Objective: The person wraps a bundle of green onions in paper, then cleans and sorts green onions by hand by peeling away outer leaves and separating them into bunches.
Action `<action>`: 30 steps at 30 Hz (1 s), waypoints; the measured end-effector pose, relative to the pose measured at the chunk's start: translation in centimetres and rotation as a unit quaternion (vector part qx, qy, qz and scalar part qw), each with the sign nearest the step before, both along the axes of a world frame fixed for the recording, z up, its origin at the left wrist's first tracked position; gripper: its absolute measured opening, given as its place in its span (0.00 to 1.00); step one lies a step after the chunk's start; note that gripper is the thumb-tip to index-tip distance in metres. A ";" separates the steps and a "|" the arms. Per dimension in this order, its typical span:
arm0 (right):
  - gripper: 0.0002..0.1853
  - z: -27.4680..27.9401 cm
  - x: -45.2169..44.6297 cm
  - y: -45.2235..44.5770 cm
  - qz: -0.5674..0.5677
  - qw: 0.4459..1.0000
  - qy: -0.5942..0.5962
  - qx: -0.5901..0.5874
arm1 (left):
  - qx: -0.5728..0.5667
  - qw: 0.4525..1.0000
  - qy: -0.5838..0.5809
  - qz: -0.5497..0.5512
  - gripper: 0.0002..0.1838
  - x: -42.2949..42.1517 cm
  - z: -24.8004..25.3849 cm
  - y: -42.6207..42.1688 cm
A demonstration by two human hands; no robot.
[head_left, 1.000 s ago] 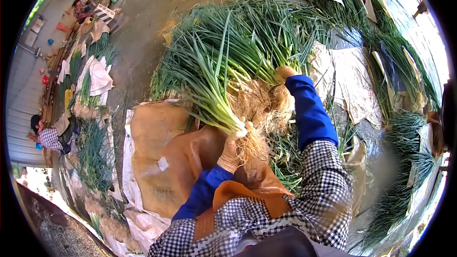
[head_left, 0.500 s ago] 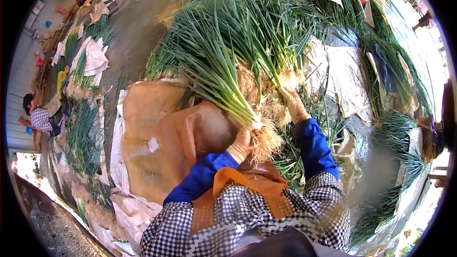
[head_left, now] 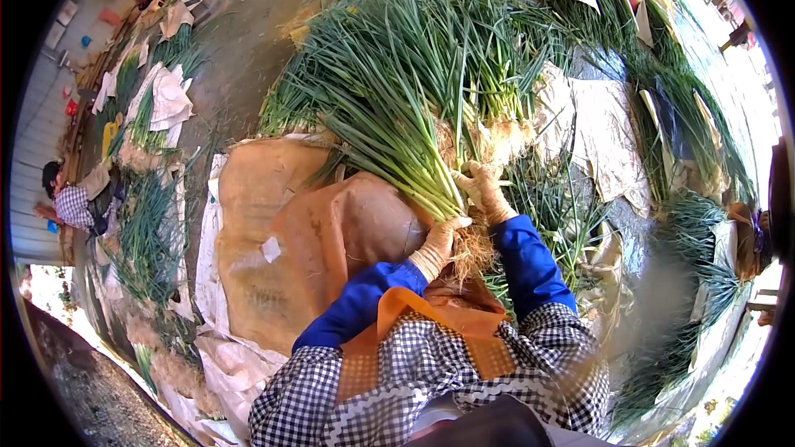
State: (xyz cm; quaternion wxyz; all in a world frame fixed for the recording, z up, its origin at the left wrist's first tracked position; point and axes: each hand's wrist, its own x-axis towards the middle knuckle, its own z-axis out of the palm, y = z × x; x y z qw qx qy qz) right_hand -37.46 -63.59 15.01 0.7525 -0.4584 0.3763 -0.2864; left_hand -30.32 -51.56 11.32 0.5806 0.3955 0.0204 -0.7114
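My left hand is closed around the base of a bunch of green onions. Its long leaves fan out away from me to the upper left, and pale brown roots hang out past the fingers. My right hand is closed at the right side of the bunch, just above the left hand, with its fingers on the lower stalks. Which stalks it pinches is partly hidden. Beyond both hands lies a large heap of green onions, with root ends facing me.
A brown apron covers my lap beside a tan mat. Pale sacking lies to the right. More green onions line the left, where another person sits. Further bundles lie along the right.
My right hand has come from the heap's root ends toward me and left, to the bunch. My left hand and the bunch have shifted slightly right.
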 end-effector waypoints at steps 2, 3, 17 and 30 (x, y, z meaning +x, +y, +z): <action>0.12 1.7 -1.2 -0.3 0.122 0.881 0.376 -0.259 | -0.003 0.999 -0.034 0.024 0.10 -0.1 -0.3 0.0; 0.12 1.6 -2.0 -0.1 0.122 0.881 0.378 -0.257 | -0.002 0.999 -0.032 0.023 0.10 -0.1 -0.1 0.0; 0.03 0.0 -3.1 3.4 0.114 0.544 0.532 -0.638 | 0.049 0.999 -0.008 -0.017 0.12 -0.1 -0.8 -0.1; 0.15 4.1 -2.3 -3.4 0.139 0.732 0.519 -0.419 | 0.046 0.991 -0.118 -0.034 0.11 0.7 -0.2 -0.5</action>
